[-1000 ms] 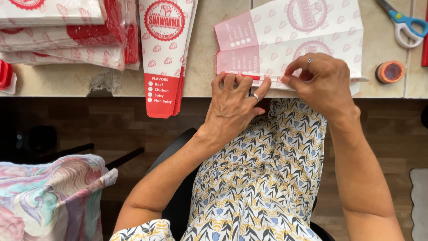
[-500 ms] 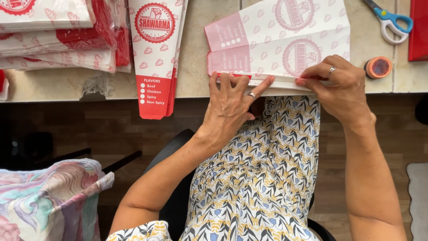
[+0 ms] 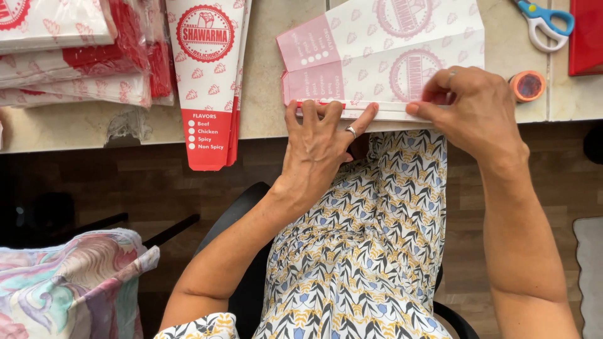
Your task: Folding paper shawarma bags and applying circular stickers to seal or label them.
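I am watching both hands working at the near edge of the bench (image 3: 270, 119), where a flat white-and-pink paper sleeve (image 3: 383, 56) is lying printed side up. The left hand (image 3: 320, 141) is lying spread, its fingertips pressing down along the sleeve's folded lower edge (a ring is showing on one finger). The right hand (image 3: 471, 107) is curling over the same edge further right, index finger extended and pressing the fold; nothing is being pinched. A finished red-and-white sleeve (image 3: 210, 81) is hanging over the bench edge to the left, beside a wrapped stack of sleeves (image 3: 75, 53). Scissors (image 3: 546, 22) and a small tape roll (image 3: 527, 85) are lying right of the right hand.
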